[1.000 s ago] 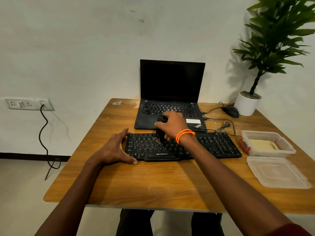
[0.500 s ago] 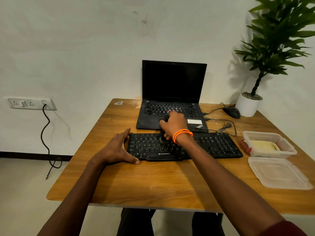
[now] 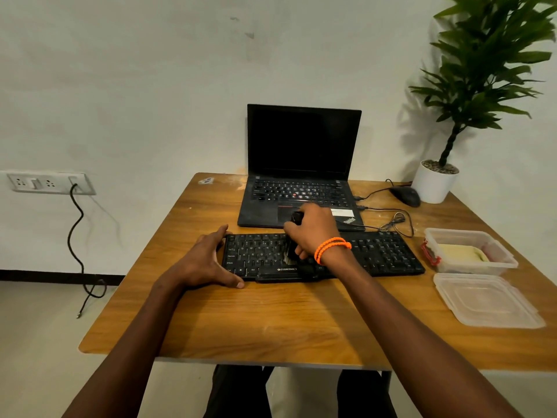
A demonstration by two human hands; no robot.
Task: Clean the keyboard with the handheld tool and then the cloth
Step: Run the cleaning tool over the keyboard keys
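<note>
My right hand (image 3: 313, 230) is curled around a small black handheld tool (image 3: 294, 236) and holds it upright over the middle of the black keyboard (image 3: 382, 254); the pale lower end of the tool touches the keys, but I cannot see it clearly because it is a little blurred. On this wrist I wear orange bands (image 3: 331, 248). My left hand (image 3: 205, 263) lies at the left end of the keyboard with the fingers straight and relaxed: the thumb rests on the wooden table (image 3: 271, 321) along the front edge of the keyboard, and the other fingers reach along its left side to the far corner. The keyboard lies flat across the table, just in front of an open black laptop (image 3: 301, 164) with a dark screen. At the right there is a clear plastic box (image 3: 470, 251) with something pale yellow inside, maybe the cloth, I cannot tell, and its lid (image 3: 485, 300) lies on the table just in front of it. Farther back on the right I see a black mouse (image 3: 405, 196) with its cable, beside a plant in a white pot (image 3: 434, 182).
</note>
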